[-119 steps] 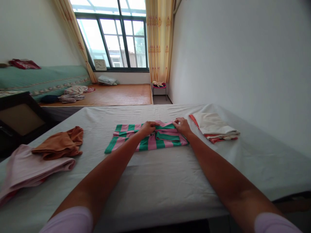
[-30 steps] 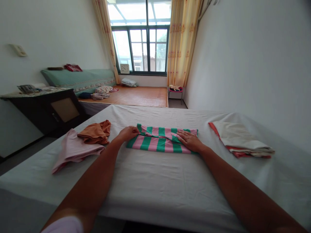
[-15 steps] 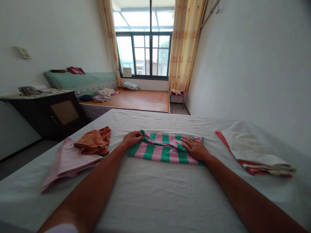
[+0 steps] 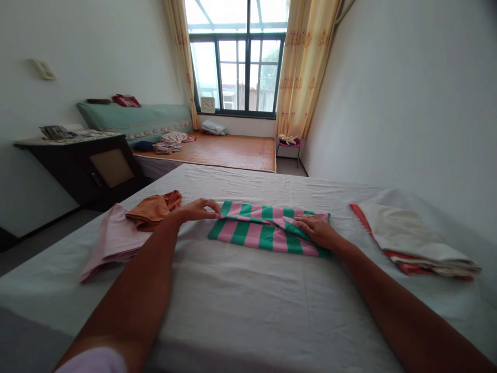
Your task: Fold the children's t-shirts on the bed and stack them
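Note:
A folded pink-and-green striped garment [image 4: 256,228] lies on the white sheet of the bed [image 4: 248,305]. My left hand [image 4: 198,209] pinches the garment's far left corner between thumb and fingers. My right hand [image 4: 318,230] lies flat, fingers stretched out, pressing on the garment's right end. Both bare forearms reach forward over the sheet.
A crumpled orange cloth [image 4: 155,209] rests on a pale pink garment [image 4: 116,238] at the left. A folded white and red stack [image 4: 407,235] lies at the right near the wall. A dark cabinet [image 4: 89,168] stands left of the bed. A second bed and window are behind.
My left hand has slid a little left along the garment's corner and lifted slightly, pinching it. My right hand stays flat on the right end. The view has shifted slightly.

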`<state>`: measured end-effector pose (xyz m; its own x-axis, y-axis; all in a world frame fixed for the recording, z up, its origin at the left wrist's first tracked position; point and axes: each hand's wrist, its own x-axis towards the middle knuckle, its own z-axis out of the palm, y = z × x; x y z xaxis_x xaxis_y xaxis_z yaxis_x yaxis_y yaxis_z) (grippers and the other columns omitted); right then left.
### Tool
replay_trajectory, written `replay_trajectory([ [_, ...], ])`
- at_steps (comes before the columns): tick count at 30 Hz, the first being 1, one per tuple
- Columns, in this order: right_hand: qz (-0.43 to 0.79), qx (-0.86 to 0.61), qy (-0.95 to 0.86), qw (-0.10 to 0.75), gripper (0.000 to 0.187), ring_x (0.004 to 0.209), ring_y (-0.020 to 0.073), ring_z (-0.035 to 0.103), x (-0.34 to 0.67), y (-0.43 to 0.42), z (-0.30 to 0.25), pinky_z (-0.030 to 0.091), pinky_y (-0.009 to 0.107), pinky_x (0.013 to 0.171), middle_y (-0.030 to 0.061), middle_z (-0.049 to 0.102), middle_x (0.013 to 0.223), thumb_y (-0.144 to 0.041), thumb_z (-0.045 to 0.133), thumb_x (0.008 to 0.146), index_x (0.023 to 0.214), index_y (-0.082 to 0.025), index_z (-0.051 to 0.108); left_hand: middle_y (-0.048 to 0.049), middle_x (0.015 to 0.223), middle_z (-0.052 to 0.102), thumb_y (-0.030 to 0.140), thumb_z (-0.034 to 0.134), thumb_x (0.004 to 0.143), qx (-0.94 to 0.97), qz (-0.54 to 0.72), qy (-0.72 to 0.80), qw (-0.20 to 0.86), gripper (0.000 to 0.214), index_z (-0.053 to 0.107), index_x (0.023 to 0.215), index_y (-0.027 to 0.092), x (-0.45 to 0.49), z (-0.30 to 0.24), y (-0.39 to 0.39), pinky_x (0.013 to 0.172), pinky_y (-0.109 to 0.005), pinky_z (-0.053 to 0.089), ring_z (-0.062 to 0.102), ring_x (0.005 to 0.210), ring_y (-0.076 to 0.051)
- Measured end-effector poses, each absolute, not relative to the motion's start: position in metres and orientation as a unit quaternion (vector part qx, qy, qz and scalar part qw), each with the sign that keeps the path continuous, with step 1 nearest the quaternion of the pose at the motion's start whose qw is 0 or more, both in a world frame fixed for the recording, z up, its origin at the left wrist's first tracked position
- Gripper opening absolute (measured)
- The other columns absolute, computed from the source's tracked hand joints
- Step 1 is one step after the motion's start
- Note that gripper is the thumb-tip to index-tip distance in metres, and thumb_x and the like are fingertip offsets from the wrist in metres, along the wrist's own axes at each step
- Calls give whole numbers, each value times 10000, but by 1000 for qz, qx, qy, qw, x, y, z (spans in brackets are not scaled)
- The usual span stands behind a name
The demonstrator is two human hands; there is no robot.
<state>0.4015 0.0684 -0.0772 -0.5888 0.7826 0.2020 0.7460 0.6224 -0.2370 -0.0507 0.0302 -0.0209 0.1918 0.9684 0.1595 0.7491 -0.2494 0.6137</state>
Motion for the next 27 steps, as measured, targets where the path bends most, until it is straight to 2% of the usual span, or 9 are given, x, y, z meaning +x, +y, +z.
replay_trajectory([
  [3,36,-431,-889,151,503,1256,234,492,399,67,-79,383,501,1042,25,580,1329,-513,245,971,1271,-294,584,-53,908,698,441,550,791,726,274,611,159,327,716,899,180,-36,-32,34,855,-289,444,594,960,-229],
  [6,-10,-439,-886,149,507,1281,245,462,395,65,-86,365,521,1047,36,534,1379,-508,249,971,1322,-284,539,-118,1015,672,440,421,875,691,200,693,48,396,699,932,164,-13,-44,36,921,-358,421,566,1048,-268],
  [11,-35,-446,-884,135,529,1285,243,457,393,65,-91,378,490,1049,42,515,1397,-497,228,976,1346,-255,519,-162,1247,584,458,475,851,693,99,714,-30,468,583,1188,151,13,-49,28,936,-370,419,518,1168,-293],
  [14,-39,-447,-884,133,525,1283,244,459,393,65,-90,380,495,1045,38,515,1398,-497,227,976,1348,-265,516,-167,1221,612,504,480,839,674,95,733,-7,567,499,1278,145,15,-45,25,893,-345,435,566,1129,-281],
  [17,-38,-445,-884,134,512,1279,247,461,394,65,-89,379,501,1042,36,518,1394,-487,231,976,1347,-280,517,-164,1086,677,609,465,801,634,72,770,30,599,569,1177,154,10,-39,27,788,-327,451,626,1020,-292],
  [20,-36,-443,-886,134,506,1278,246,462,393,65,-90,379,501,1040,38,523,1390,-475,230,978,1349,-283,515,-138,922,710,640,471,761,646,47,758,68,530,674,901,171,4,-34,30,679,-295,427,650,900,-283],
  [22,-34,-445,-884,136,512,1277,245,462,393,65,-91,382,500,1037,41,520,1393,-481,230,978,1350,-273,513,-101,779,699,618,484,749,671,46,735,93,475,672,750,181,3,-33,30,614,-280,395,646,781,-255],
  [24,-33,-448,-882,141,517,1278,245,461,394,65,-92,383,500,1034,43,516,1396,-491,235,977,1351,-266,513,-57,717,674,557,511,748,695,74,709,99,393,654,721,192,4,-33,29,585,-266,368,622,708,-217],
  [27,-30,-447,-883,144,512,1281,244,459,395,64,-93,382,500,1031,43,512,1401,-492,237,978,1344,-270,518,-30,766,661,444,534,761,716,138,680,73,260,630,794,205,10,-37,27,608,-261,372,604,721,-197],
])
